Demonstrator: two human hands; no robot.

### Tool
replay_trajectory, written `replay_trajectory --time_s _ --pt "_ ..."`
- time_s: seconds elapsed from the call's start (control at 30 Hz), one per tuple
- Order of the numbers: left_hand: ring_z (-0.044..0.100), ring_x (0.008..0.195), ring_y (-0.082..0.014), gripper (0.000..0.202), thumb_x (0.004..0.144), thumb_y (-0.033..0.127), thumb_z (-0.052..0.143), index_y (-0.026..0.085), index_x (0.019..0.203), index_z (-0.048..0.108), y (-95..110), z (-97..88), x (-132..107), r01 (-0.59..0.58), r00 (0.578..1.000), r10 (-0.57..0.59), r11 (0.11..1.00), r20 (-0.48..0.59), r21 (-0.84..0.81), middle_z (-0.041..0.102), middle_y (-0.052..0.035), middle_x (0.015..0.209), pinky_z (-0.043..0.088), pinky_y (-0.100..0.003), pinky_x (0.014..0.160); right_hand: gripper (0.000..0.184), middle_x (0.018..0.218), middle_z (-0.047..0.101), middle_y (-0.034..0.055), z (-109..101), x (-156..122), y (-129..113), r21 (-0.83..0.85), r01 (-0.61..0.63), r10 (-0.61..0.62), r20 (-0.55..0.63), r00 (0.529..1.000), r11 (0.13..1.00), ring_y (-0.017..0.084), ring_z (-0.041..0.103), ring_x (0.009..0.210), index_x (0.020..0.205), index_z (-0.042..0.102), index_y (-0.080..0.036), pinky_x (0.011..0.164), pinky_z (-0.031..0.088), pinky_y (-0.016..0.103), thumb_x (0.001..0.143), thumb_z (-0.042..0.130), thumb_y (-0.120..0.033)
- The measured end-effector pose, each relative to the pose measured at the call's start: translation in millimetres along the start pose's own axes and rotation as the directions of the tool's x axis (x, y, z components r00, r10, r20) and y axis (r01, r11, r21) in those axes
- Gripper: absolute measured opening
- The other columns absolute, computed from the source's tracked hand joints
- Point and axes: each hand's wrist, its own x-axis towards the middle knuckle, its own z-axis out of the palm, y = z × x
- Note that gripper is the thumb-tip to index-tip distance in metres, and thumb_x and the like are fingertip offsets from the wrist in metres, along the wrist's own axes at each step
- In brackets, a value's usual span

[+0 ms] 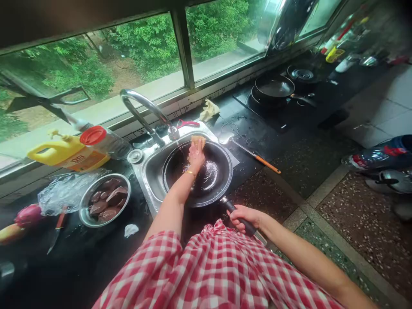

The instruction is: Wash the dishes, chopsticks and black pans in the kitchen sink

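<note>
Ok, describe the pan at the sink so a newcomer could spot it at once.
Below the wide glass window is a shiny metal sink with a curved chrome faucet. Over the sink sits a large, round black pan. Unlike the black frying pan farther right, it has the left hand inside with a yellow-orange sponge and the right hand on its black handle.

The bare left arm [176,193] is reaching straight out ahead, the left hand [196,156] stretching back-side up, fingers [194,147] clasping and pointing away! And down here, the bare right forearm [299,248] is angling inward from the side, the right hand [245,216] lying lower, nearer, curling into a full wraparound grip!
</note>
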Motion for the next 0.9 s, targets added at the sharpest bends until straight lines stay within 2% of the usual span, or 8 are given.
replay_trajectory --time_s 0.13,0.23,0.33,0.5,0.63,0.77,0.83,0.9 --pt "0.037 0.124 -0.0327 0.069 0.078 0.012 0.047 0.025 0.146 0.037 45.7 12.4 0.4 -0.229 0.972 0.235 0.957 0.014 -0.178 0.033 -0.0141 0.146 0.035 -0.047 0.100 0.026 0.047 0.047 -0.0085 -2.8 -1.6 -2.5 -0.010 -0.009 0.010 0.023 1.000 1.000 0.005 0.042 0.035 0.074 0.038 -0.020 0.039 0.034 0.014 0.065 0.062 -0.023" --pt "0.040 0.121 -0.0299 0.064 0.079 0.011 0.048 0.024 0.141 0.043 60.7 7.2 -18.7 -0.484 0.865 0.500 0.852 0.037 -0.199 0.040 -0.0134 0.139 0.036 -0.044 0.100 0.025 0.046 0.048 -0.0078 -8.1 -2.8 -2.5 -0.018 -0.003 0.003 0.015 1.000 1.000 0.005 0.042 0.035 0.073 0.039 -0.019 0.038 0.033 0.014 0.063 0.062 -0.023" --pt "0.046 0.111 -0.0270 0.056 0.085 0.016 0.046 0.024 0.140 0.044 54.0 -5.8 -29.1 -0.596 0.784 0.607 0.795 0.129 -0.113 0.045 -0.0131 0.134 0.040 -0.041 0.095 0.025 0.045 0.049 -0.0073 -13.9 -1.6 1.5 -0.028 0.029 -0.029 0.009 1.000 0.999 0.005 0.042 0.034 0.072 0.040 -0.019 0.038 0.032 0.014 0.062 0.062 -0.024" --pt "0.047 0.108 -0.0285 0.051 0.091 0.017 0.036 0.027 0.140 0.042 10.4 -35.5 2.3 -0.386 0.914 0.346 0.901 0.211 0.199 0.045 -0.0140 0.134 0.045 -0.039 0.085 0.024 0.047 0.049 -0.0077 -19.8 0.5 -0.8 -0.046 0.035 -0.035 0.001 0.999 0.998 0.005 0.042 0.033 0.074 0.040 -0.020 0.037 0.033 0.014 0.063 0.061 -0.023" --pt "0.049 0.111 -0.0301 0.050 0.092 0.016 0.031 0.027 0.140 0.041 -34.2 -59.1 16.2 -0.153 0.975 0.085 0.927 0.206 0.342 0.048 -0.0174 0.131 0.048 -0.040 0.082 0.022 0.048 0.048 -0.0085 -16.9 -0.2 -23.4 -0.044 -0.010 0.011 0.009 1.000 0.999 0.004 0.040 0.033 0.075 0.040 -0.020 0.035 0.033 0.013 0.065 0.059 -0.022" --pt "0.057 0.101 -0.0312 0.042 0.087 0.017 0.041 0.009 0.125 0.054 -83.4 -87.2 -5.4 0.118 0.951 -0.219 0.909 0.217 0.401 0.057 -0.0234 0.113 0.050 -0.041 0.079 0.019 0.052 0.047 -0.0087 -10.6 5.0 -40.6 -0.030 -0.020 0.020 0.029 0.999 0.999 0.003 0.039 0.034 0.078 0.041 -0.019 0.034 0.036 0.013 0.068 0.057 -0.020" --pt "0.059 0.099 -0.0299 0.040 0.084 0.016 0.045 0.009 0.121 0.058 -98.0 -100.5 -17.4 0.137 0.943 -0.237 0.918 0.236 0.373 0.060 -0.0209 0.108 0.049 -0.039 0.081 0.019 0.052 0.048 -0.0083 -9.9 10.2 -38.2 -0.035 -0.029 0.030 0.045 0.999 0.999 0.004 0.040 0.034 0.078 0.041 -0.019 0.034 0.036 0.014 0.067 0.057 -0.020" --pt "0.057 0.104 -0.0282 0.046 0.083 0.015 0.045 0.017 0.128 0.055 -96.3 -106.0 -24.1 0.090 0.970 -0.155 0.945 0.187 0.316 0.059 -0.0169 0.115 0.048 -0.038 0.085 0.021 0.049 0.048 -0.0080 -10.8 15.3 -30.0 -0.042 -0.033 0.035 0.054 0.998 0.999 0.004 0.041 0.034 0.076 0.040 -0.020 0.034 0.033 0.013 0.065 0.058 -0.020"
